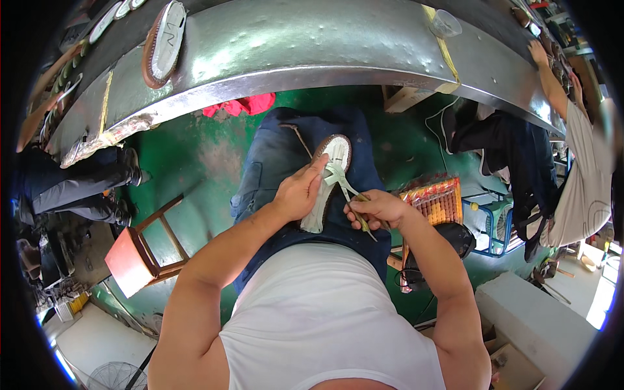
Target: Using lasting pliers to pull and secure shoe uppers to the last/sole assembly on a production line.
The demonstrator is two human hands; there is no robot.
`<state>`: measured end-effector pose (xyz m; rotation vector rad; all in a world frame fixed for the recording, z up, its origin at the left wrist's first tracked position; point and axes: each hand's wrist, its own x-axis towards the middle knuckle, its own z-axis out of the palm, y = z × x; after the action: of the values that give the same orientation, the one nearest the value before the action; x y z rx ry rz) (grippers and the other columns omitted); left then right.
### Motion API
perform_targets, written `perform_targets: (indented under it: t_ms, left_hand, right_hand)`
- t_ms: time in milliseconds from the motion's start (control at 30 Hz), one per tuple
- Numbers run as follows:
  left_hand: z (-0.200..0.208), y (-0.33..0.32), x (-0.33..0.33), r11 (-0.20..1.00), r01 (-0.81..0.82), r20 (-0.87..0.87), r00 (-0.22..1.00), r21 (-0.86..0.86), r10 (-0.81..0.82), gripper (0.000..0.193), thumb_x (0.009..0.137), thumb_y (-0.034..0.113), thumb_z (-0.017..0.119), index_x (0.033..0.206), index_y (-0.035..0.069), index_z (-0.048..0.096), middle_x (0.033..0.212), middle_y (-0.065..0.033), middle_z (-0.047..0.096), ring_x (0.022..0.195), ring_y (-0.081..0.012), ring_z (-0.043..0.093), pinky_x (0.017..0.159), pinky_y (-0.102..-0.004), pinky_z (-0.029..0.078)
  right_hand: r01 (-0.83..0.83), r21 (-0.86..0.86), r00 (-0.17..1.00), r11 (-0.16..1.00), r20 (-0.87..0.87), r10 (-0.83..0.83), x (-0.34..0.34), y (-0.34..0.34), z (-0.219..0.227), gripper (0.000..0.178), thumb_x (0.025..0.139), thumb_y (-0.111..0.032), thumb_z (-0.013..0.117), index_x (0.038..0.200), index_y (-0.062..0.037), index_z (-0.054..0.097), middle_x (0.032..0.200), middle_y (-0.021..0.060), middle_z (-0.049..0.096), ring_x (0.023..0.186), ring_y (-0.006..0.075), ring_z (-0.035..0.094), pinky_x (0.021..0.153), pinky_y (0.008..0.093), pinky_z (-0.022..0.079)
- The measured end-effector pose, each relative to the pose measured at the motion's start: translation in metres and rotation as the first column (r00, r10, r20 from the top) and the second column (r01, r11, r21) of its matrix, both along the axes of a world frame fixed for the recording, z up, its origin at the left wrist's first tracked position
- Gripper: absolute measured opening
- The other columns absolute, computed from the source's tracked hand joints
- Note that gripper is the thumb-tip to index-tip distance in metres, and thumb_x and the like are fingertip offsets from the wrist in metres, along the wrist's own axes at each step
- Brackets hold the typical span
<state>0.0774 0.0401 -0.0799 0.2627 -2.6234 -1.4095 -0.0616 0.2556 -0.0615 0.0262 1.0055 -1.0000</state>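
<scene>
A shoe upper (316,209) with a brown edge and a pale, whitish underside lies bottom up across my lap. My left hand (300,192) is closed round its left side, with the thumb on the underside. In my right hand (378,209) is a slim, pale green tool (364,224) with a pointed lower end; its exact kind I cannot make out. A pale crossed piece (335,175) lies over the shoe's middle and runs toward that hand. A thin brown rod with a bent end (296,135) rests on my trousers beyond the shoe.
Ahead runs a metal-topped bench (292,45), with another shoe (165,44) and a clear plastic cup (446,23) on it. A red stool (132,260) stands left, a beaded seat (434,201) right. People work at both sides. Red cloth (240,105) lies under the bench.
</scene>
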Motion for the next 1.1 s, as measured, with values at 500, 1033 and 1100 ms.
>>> perform_targets:
  t_ms: [500,1033,1100]
  left_hand:
    - [-0.016,0.006,-0.003,0.894,-0.251,0.365,0.925,0.371,0.108,0.062,0.099,0.025,0.054,0.15,0.002,0.026,0.132,-0.0239,0.055,0.123,-0.0304,0.055,0.104,-0.0347,0.042]
    - [-0.004,-0.026,-0.013,0.452,-0.289,0.453,0.834,0.844,-0.314,0.063,0.096,0.019,0.064,0.15,0.015,0.031,0.132,-0.0043,0.055,0.117,-0.0162,0.055,0.098,-0.037,0.047]
    - [-0.009,-0.022,-0.011,0.528,-0.217,0.4,0.879,0.821,-0.26,0.063,0.096,0.018,0.063,0.15,0.01,0.031,0.137,-0.0098,0.053,0.122,-0.0198,0.052,0.103,-0.0341,0.042]
  right_hand:
    - [-0.375,0.239,0.076,0.896,-0.955,0.287,0.005,-0.048,0.035,0.046,0.102,-0.038,0.043,0.097,0.0049,0.058,0.097,0.0298,0.064,0.094,0.048,0.061,0.082,0.0552,0.046]
    - [-0.609,0.358,0.074,0.708,-0.863,0.5,0.035,-0.018,0.075,0.036,0.096,-0.033,0.056,0.099,0.003,0.062,0.089,0.0255,0.067,0.088,0.0418,0.066,0.08,0.0492,0.051]
    - [-0.592,0.413,-0.086,0.692,-0.886,0.456,0.037,-0.02,0.083,0.038,0.098,-0.032,0.053,0.103,0.0046,0.059,0.09,0.027,0.066,0.09,0.0432,0.065,0.078,0.0505,0.051]
